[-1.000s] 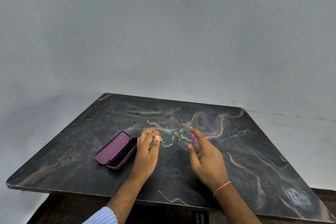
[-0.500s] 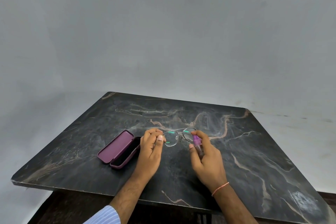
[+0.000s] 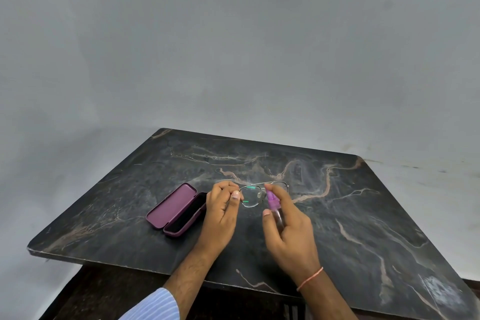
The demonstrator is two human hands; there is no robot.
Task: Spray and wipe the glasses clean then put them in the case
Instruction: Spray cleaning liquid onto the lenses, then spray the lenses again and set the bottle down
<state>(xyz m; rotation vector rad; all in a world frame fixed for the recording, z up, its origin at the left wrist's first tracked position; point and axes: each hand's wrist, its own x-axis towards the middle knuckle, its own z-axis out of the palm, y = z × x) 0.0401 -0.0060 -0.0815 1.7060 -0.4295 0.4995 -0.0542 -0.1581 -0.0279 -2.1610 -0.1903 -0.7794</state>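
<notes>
Thin metal-framed glasses [image 3: 250,196] are held above the dark marble table [image 3: 363,215], gripped at their left end by my left hand [image 3: 222,212]. My right hand [image 3: 288,226] holds a small clear spray bottle with a purple top [image 3: 273,202] right in front of the right lens, the forefinger resting on the top. A purple glasses case [image 3: 176,209] lies open on the table just left of my left hand, its dark inside showing. The right lens is mostly hidden behind the bottle and fingers.
The table's front edge [image 3: 117,260] runs close under my forearms. A grey wall [image 3: 233,47] stands behind the table. A whitish smudge [image 3: 439,291] marks the near right corner.
My right forefinger has come down onto the bottle's purple top from an earlier raised, stretched pose. Both hands and the glasses stay in nearly the same place; the camera shifted slightly.
</notes>
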